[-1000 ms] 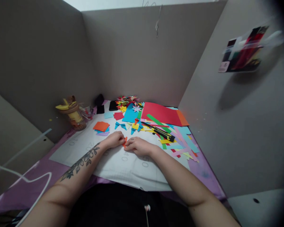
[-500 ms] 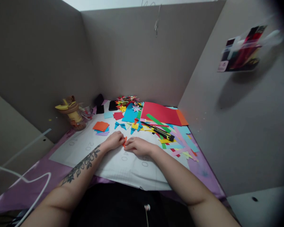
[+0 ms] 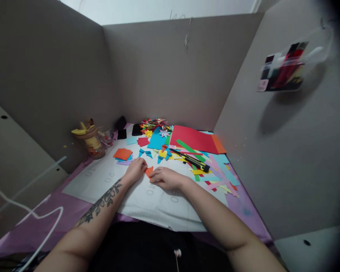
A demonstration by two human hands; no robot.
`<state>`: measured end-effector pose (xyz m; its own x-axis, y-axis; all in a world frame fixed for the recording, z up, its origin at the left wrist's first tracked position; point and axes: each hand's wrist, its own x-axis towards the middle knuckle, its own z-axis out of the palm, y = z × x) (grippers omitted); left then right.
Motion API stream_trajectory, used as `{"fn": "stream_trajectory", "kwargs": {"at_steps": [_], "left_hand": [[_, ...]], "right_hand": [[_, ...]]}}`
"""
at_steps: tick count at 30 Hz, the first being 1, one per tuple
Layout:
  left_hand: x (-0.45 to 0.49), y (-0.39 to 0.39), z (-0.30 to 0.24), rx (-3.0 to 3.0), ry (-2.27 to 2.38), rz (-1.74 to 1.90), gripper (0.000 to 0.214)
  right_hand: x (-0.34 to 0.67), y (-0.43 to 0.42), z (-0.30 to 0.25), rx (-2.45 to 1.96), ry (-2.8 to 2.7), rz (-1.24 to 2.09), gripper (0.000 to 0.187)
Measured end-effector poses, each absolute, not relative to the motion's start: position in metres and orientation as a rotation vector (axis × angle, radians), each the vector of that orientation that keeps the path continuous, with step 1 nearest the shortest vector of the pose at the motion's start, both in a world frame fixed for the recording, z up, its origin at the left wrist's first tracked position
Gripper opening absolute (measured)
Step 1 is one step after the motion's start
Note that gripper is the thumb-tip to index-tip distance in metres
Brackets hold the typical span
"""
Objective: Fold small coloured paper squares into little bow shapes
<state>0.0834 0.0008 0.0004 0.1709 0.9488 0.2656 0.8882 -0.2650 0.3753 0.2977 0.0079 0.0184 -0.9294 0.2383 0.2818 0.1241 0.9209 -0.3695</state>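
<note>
A small piece of orange paper (image 3: 149, 172) lies between my two hands, low over the white sheet (image 3: 102, 181). My left hand (image 3: 135, 169) pinches its left edge with the fingers closed. From the right, my right hand (image 3: 164, 177) grips the other side, thumb and fingertips together. The fingers cover part of the paper, so its exact folds are hard to make out. Just beyond my hands sit blue folded paper pieces (image 3: 145, 153) and an orange folded piece (image 3: 164, 148). A stack of orange paper squares (image 3: 122, 153) rests left of them, over purple and blue ones.
Right of my hands, a black and yellow utility knife (image 3: 197, 163) lies on loose paper strips (image 3: 215, 177). Red paper sheets (image 3: 189, 138), folded paper stars (image 3: 154, 124) and a phone (image 3: 136, 130) are farther back. A jar (image 3: 94, 145) stands left. Grey partitions (image 3: 164, 71) surround the table.
More of the orange paper shows now, looking wider between my fingers. My hands are slightly farther apart. The whole view has shifted a little with my head.
</note>
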Motion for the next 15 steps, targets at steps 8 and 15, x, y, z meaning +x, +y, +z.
{"fn": "stream_trajectory", "kwargs": {"at_steps": [8, 15], "left_hand": [[0.084, -0.006, 0.0, 2.314, 1.953, 0.744, 0.011], [0.09, -0.021, 0.01, 2.435, 1.658, 0.858, 0.024]], "right_hand": [[0.296, 0.007, 0.018, -0.244, -2.74, 0.512, 0.024], [0.296, 0.008, 0.018, -0.218, -2.748, 0.506, 0.024]]}}
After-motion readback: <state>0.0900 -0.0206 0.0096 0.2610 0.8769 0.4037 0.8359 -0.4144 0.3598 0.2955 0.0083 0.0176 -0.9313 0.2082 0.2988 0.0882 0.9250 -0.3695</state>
